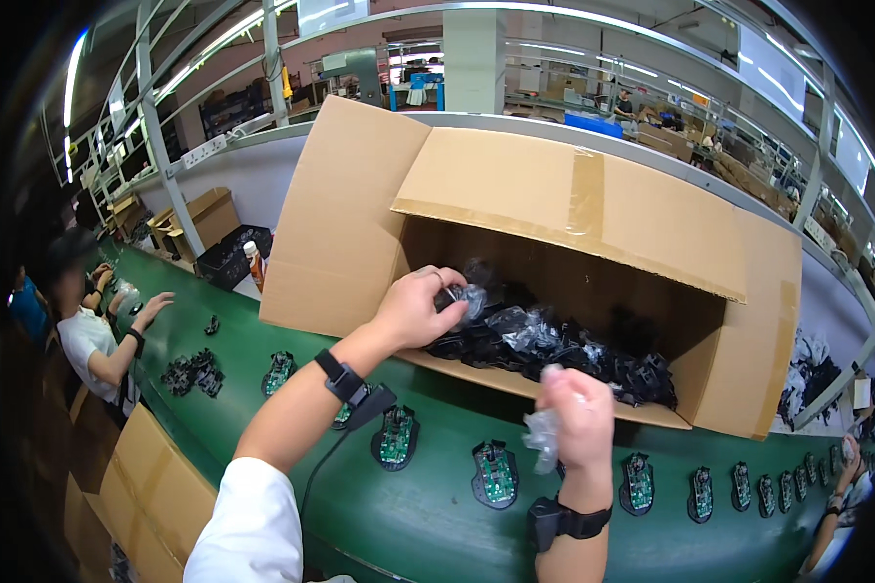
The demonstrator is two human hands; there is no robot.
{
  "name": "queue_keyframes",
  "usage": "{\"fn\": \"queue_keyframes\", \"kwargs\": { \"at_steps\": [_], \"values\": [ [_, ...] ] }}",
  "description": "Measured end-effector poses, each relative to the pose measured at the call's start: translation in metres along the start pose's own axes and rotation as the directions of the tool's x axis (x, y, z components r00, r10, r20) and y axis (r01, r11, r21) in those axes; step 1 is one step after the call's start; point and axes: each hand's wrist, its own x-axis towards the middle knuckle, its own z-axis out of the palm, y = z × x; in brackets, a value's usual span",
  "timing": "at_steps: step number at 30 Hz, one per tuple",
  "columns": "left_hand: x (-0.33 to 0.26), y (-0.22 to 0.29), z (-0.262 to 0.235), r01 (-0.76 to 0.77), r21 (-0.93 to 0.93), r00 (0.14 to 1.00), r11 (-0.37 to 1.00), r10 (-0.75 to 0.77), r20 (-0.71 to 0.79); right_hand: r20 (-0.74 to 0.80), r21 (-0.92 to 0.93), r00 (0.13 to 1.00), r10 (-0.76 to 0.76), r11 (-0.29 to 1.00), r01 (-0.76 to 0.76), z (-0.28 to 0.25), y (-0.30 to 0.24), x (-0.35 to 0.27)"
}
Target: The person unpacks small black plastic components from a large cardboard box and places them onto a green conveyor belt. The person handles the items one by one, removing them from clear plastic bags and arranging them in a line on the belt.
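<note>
Green tabletop (379, 520) stretches before grey metal framing (153, 117). From afar, I have crumpled clear plastic film (542, 439) in the right hand (580, 418), its blurred fingers pressed around it before the open brown cardboard box (335, 214). The left hand (414, 309) curls at a shiny transparent bundle (473, 302) inside; whether those fingers pinch it, I cannot tell. Black plastic parts (642, 377) heap around it; green circuit boards (496, 474) on rounded black bases line the tabletop.
</note>
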Motion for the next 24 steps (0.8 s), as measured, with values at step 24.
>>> {"fn": "queue_keyframes", "kwargs": {
  "at_steps": [24],
  "values": [
    [-0.018, 0.092, 0.064, -0.393, -0.249, 0.912, 0.885, 0.340, -0.229, -0.584, 0.193, 0.799, -0.140, 0.932, 0.305, 0.002, 0.036, 0.021]
  ]
}}
